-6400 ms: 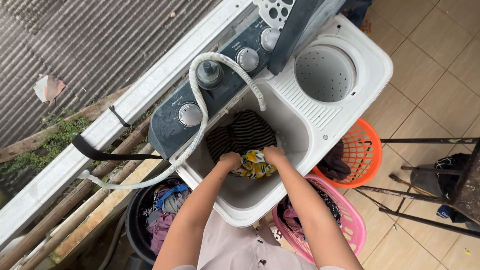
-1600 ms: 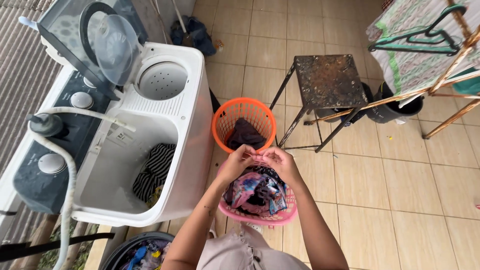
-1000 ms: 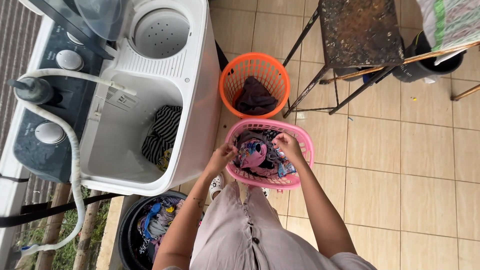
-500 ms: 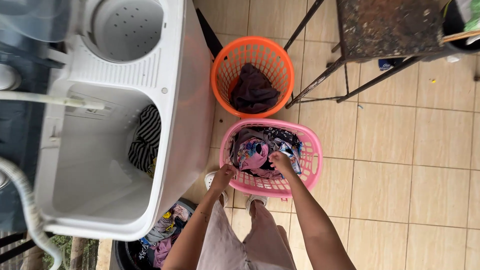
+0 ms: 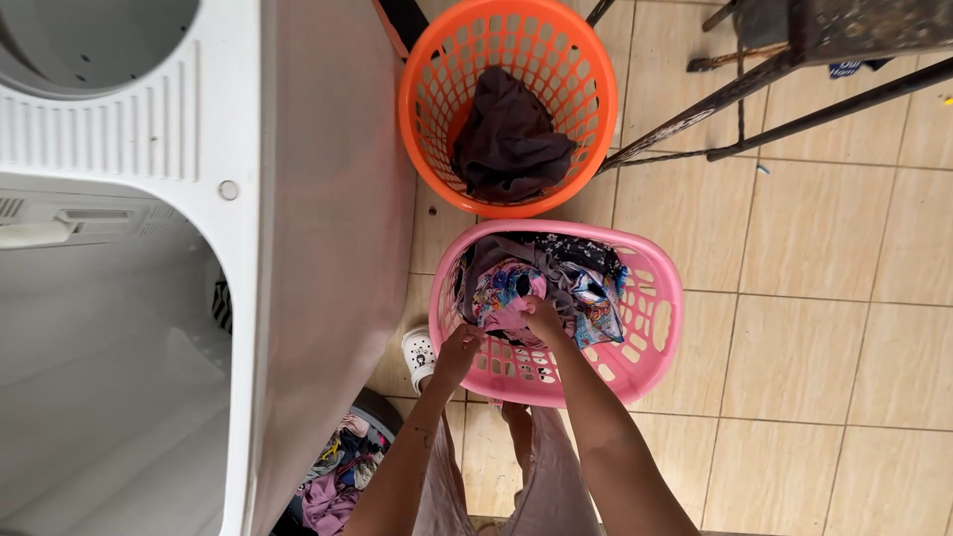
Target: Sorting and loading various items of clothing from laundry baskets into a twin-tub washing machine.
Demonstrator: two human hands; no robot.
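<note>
Right hand [image 5: 543, 320]: fingers curled, pinching the multicoloured patterned garments [image 5: 516, 293] heaped inside the pink slotted plastic laundry basket [image 5: 650, 328]. Left hand [image 5: 459, 349]: fingers closed on the basket's near rim. Basket stood on the beige tiled floor [image 5: 814, 328], just beside an orange round plastic basket [image 5: 427, 109] and a white washing machine [image 5: 248, 199]. Both forearms reached down, nearly straight.

I count two laundry baskets: one pink basket [image 5: 650, 328] right under my hands and one orange basket [image 5: 427, 119] just beyond it. The orange one holds one dark garment [image 5: 508, 139]; the pink one holds a heap of clothes [image 5: 536, 283] too tangled to count. One washing machine [image 5: 318, 199] stands to my left, one metal stool [image 5: 794, 60] beyond to my right, one white shoe [image 5: 418, 352] beside my left hand [image 5: 459, 349].
</note>
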